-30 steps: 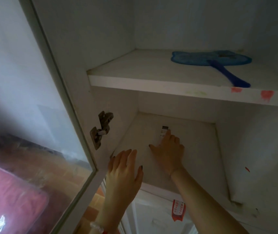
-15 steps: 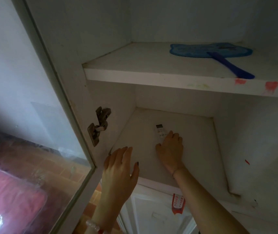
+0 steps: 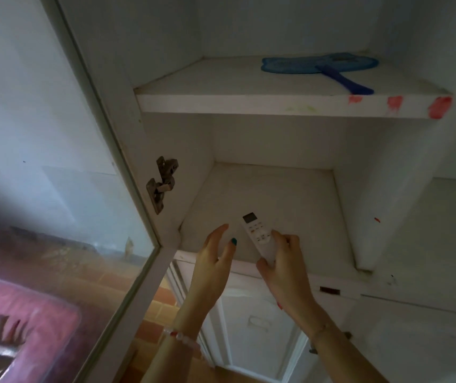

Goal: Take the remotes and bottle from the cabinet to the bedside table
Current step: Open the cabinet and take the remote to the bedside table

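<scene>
My right hand (image 3: pixel 282 269) is clamped on the lower end of the slim white plastic remote (image 3: pixel 258 236), which has a small grey display. The thumb and fingers pinch its edges and hold it tilted over the near edge of the white cabinet's lower shelf (image 3: pixel 290 194), while my left hand (image 3: pixel 215 261) hangs spread and holding nothing just to its left, apart from it. I judge it light, rigid and a little slick, so 1 hand wrapped round the plain lower half, clear of the buttons, should carry it safely.
</scene>
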### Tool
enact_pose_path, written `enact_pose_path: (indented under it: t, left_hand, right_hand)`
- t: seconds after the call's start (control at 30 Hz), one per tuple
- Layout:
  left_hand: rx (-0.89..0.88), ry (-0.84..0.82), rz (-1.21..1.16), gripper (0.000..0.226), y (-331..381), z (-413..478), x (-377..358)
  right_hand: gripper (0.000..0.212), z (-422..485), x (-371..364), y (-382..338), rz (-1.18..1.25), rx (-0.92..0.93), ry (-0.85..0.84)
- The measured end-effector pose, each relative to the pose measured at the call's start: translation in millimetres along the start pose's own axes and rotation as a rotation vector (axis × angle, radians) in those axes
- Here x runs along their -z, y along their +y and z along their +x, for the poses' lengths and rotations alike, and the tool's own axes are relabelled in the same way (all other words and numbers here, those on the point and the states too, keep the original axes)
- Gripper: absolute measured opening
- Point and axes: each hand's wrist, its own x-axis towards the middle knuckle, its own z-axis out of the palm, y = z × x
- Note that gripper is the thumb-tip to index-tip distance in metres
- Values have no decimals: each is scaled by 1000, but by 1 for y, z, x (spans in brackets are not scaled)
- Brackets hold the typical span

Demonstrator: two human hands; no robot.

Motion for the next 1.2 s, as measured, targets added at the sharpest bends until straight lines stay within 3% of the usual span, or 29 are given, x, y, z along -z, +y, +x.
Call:
enact_pose_path:
  t: [0.33, 0.47, 0.77, 1.2]
  left_hand:
    - [294, -114, -772, 32, 11, -37, -1]
    - [405, -129, -952, 37, 12, -50, 4]
    - [464, -261, -1022, 44, 9, -81, 9]
    - [470, -158, -924, 44, 16, -139, 11]
  right_hand:
    - [64, -72, 13, -4, 15, 85, 54]
    - [63, -91, 20, -4, -24, 96, 52]
    - [63, -132, 31, -5, -61, 36, 90]
    - [62, -182, 48, -3, -13, 23, -26]
